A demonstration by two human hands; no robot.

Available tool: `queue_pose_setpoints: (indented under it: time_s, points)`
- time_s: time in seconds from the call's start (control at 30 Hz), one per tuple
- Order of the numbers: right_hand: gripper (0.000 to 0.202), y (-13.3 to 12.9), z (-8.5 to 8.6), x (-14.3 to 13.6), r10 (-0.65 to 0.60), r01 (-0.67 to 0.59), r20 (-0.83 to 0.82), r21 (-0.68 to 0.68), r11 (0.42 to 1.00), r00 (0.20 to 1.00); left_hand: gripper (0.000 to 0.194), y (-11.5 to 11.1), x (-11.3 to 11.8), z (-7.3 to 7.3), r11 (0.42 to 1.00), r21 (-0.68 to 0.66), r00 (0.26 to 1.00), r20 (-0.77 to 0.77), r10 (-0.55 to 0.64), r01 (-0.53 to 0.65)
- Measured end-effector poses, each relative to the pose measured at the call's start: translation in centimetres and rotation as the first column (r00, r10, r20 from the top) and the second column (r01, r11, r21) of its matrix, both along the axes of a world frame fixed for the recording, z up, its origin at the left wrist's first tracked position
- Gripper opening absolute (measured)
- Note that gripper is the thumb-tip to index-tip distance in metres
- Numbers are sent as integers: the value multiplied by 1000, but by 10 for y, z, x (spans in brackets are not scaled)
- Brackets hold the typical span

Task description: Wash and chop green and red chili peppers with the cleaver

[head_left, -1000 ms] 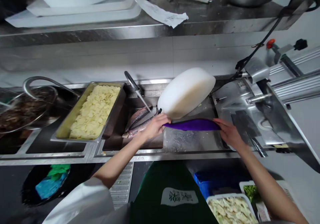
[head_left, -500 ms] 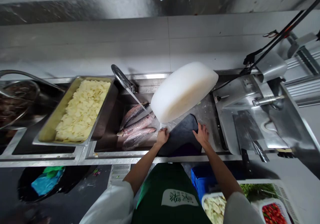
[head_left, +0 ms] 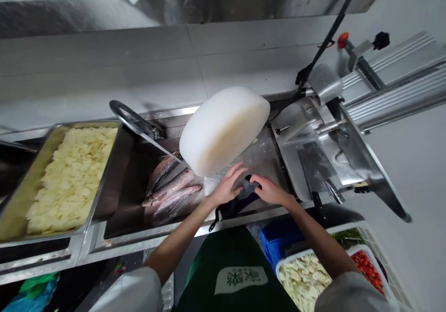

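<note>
A dark grey, pliable thing (head_left: 246, 189), like a bag or folded cloth, lies bunched at the front of the right sink area. My right hand (head_left: 270, 190) is closed on its upper edge. My left hand (head_left: 226, 189) is beside it, fingers spread and extended; whether they touch it I cannot tell. Just beyond my hands stands a large white rounded plastic tub (head_left: 223, 126), tilted. Several scaled fish (head_left: 172, 186) lie in the sink to the left, water running over them from a curved faucet (head_left: 130, 117).
A metal tray of pale sliced pieces (head_left: 71, 177) stands on the left. On the right are a slicer-like metal machine (head_left: 334, 135) and cleavers (head_left: 315, 172). Below sit a blue crate (head_left: 282, 240), a container of pale slices (head_left: 303, 275) and red peppers (head_left: 367, 270). A metal shelf (head_left: 244, 3) runs overhead.
The dark thing was spread flat between my hands and is now bunched up. My hands have drawn closer together. The view has turned to the right.
</note>
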State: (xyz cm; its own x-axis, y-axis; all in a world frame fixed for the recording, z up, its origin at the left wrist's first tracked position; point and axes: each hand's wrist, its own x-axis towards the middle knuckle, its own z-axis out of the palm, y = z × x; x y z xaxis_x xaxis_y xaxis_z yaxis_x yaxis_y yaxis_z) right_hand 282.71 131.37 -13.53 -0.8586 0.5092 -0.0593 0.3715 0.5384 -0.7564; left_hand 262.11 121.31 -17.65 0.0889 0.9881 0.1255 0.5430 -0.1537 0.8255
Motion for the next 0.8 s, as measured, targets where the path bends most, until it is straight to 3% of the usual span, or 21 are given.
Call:
queue_pose_setpoints:
  time_s: [0.1,0.17,0.23,0.43,0.53,0.67,0.73,0.8]
  points:
    - [27,-3,54,7,45,-43,-16,105,994,999,21,20,-10,43,951,-50,952,-1,-307,306]
    - [25,4,79,15,-9,20,-62,185,983,998,23,21,-20,59,939,-129,946,-25,-324,318]
    - [24,11,94,24,-53,81,-132,219,972,990,26,14,-32,67,952,-168,959,-80,-273,257]
    - [21,6,105,58,-232,308,-269,288,907,935,21,-31,-45,77,986,-155,992,-101,-72,56]
    - [19,-13,111,78,-311,404,-287,370,836,906,17,-63,-42,97,998,-49,994,-108,19,-25]
    - [19,-33,121,91,-416,553,-374,438,709,829,22,-101,-42,131,995,84,994,-94,54,-47]
    - [22,-31,118,86,-447,595,-397,458,660,802,24,-107,-45,138,985,145,989,-100,108,-93]
    - [26,-15,108,72,-455,589,-374,468,659,808,26,-100,-50,132,964,212,974,-124,191,-162]
